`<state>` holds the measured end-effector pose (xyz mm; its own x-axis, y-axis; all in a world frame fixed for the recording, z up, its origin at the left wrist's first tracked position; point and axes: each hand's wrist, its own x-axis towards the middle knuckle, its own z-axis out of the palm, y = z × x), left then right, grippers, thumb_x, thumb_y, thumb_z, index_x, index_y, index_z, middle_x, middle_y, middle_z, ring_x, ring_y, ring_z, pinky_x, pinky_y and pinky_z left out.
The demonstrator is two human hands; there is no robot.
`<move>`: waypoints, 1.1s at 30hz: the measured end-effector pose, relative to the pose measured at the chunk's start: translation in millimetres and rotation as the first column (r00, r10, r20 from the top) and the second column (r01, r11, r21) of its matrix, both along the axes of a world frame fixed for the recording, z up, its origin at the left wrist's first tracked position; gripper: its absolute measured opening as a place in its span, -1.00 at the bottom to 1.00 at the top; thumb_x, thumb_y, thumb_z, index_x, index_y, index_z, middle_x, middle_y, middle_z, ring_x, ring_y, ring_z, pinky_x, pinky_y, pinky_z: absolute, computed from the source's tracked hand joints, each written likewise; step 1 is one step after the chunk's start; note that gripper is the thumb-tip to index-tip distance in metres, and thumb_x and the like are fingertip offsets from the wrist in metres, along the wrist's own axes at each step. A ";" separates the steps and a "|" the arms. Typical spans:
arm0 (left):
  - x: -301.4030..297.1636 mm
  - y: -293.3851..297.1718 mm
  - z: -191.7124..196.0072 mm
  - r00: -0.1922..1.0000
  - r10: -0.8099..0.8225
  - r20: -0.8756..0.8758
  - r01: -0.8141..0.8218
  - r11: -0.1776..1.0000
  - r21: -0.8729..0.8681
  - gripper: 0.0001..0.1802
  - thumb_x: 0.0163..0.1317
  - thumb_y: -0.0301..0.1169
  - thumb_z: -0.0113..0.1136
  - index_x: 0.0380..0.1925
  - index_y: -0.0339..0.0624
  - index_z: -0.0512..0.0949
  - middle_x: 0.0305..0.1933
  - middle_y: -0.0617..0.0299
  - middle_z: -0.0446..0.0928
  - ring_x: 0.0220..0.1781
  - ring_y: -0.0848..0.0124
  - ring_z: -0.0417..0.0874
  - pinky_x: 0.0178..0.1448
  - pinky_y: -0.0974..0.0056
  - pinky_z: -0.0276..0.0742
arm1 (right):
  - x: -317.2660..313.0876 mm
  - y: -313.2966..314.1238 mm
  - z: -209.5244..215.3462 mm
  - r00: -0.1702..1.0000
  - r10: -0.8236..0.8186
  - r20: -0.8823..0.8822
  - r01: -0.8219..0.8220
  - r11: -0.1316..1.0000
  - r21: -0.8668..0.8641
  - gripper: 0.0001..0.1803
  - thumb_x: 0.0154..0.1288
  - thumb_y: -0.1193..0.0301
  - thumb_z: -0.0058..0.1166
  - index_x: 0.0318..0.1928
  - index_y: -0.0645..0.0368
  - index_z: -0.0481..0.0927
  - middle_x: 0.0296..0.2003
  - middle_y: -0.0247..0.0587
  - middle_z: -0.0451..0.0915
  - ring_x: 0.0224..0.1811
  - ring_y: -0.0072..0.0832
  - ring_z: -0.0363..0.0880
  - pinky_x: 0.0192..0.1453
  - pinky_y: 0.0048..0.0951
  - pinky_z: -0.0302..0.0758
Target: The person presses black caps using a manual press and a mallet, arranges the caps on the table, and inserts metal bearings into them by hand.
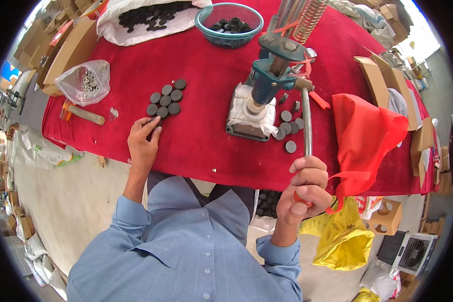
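Note:
My right hand (304, 189) is wrapped round the metal lever (307, 123) of a bench press, near the lever's red end. The blue-green hand press (268, 83) stands on a dark base partly covered with white cloth. My left hand (144, 143) is closed at the fingertips, thumb and index finger on a black disc (157, 120) mostly hidden by them. Just beyond those fingers lies a cluster of round black discs (164, 101), flat on the red cloth. More loose discs (286, 116) lie right of the press base, some standing on edge.
A teal basket (202, 29) and a white sack (108, 27) hold black pieces at the back. A clear bag (99, 75) of small parts and a hammer (85, 115) lie on the left. A red cloth bag (365, 141) and open cartons (375, 78) stand on the right.

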<state>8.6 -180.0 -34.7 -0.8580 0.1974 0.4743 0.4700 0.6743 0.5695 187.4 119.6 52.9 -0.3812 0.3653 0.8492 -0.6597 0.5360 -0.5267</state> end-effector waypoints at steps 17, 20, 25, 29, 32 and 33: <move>-3.6 192.5 32.5 0.863 -0.504 0.022 0.478 0.831 0.283 -0.32 0.07 -0.45 0.60 0.21 -0.20 0.50 -0.11 0.05 0.72 -0.09 0.14 0.74 0.00 0.08 0.68 | -48.8 39.0 133.1 0.978 0.148 0.144 -0.128 0.982 -0.142 -0.71 0.51 0.31 -0.03 -0.10 0.34 0.51 -0.43 -0.20 0.49 -0.41 -0.54 0.44 -0.23 -0.40 0.50; -2.8 195.5 33.3 0.883 -0.468 0.027 0.445 0.856 0.263 -0.29 0.06 -0.46 0.60 0.23 -0.20 0.49 -0.09 0.05 0.71 -0.05 0.11 0.73 0.02 0.07 0.67 | -43.9 33.0 120.8 0.987 0.120 0.105 -0.106 0.986 -0.130 -0.72 0.51 0.29 -0.04 -0.14 0.32 0.49 -0.44 -0.17 0.49 -0.40 -0.47 0.45 -0.24 -0.38 0.50; -10.0 166.1 32.0 0.906 -0.419 -0.056 0.422 0.887 0.189 -0.47 0.12 -0.36 0.57 0.10 -0.23 0.62 -0.02 0.03 0.69 0.06 0.03 0.67 0.13 0.05 0.63 | -8.7 12.4 40.6 0.997 0.070 0.036 -0.072 0.996 0.060 -0.63 0.58 0.04 0.02 -0.14 0.09 0.39 -0.47 -0.17 0.38 -0.33 -0.29 0.43 -0.23 -0.30 0.49; -27.6 98.7 27.5 0.962 -0.191 -0.196 0.170 0.978 -0.121 -0.72 0.22 -0.41 0.44 -0.07 -0.23 0.71 0.03 0.06 0.67 0.13 0.06 0.62 0.22 0.03 0.54 | 7.6 -2.5 0.8 0.999 -0.038 0.022 0.038 0.999 0.005 -0.59 0.57 -0.04 0.03 -0.15 0.05 0.38 -0.44 -0.18 0.42 -0.21 -0.20 0.51 -0.11 -0.24 0.56; -26.1 59.2 16.5 0.978 -0.118 -0.171 0.079 0.973 -0.218 -0.67 0.23 -0.45 0.41 0.01 -0.23 0.70 0.09 0.07 0.64 0.14 0.04 0.59 0.25 0.03 0.50 | -1.2 4.1 12.0 1.000 0.007 0.005 -0.007 1.000 0.018 -0.60 0.54 0.01 0.05 -0.18 0.09 0.40 -0.42 -0.15 0.47 -0.20 -0.15 0.54 -0.11 -0.18 0.57; -21.2 49.0 14.8 0.987 -0.082 -0.137 0.043 0.963 -0.265 -0.65 0.23 -0.47 0.40 0.04 -0.23 0.70 0.10 0.08 0.62 0.14 0.04 0.58 0.25 0.04 0.49 | -2.4 5.0 14.3 0.999 0.037 -0.022 -0.037 0.999 0.018 -0.63 0.52 0.07 0.06 -0.21 0.14 0.42 -0.43 -0.12 0.51 -0.23 -0.12 0.57 -0.11 -0.14 0.58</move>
<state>-12.6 -131.0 -19.9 -0.7656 0.3818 0.5177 0.5807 0.7565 0.3009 184.9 124.5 67.2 -0.3748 0.3365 0.8639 -0.6910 0.5199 -0.5023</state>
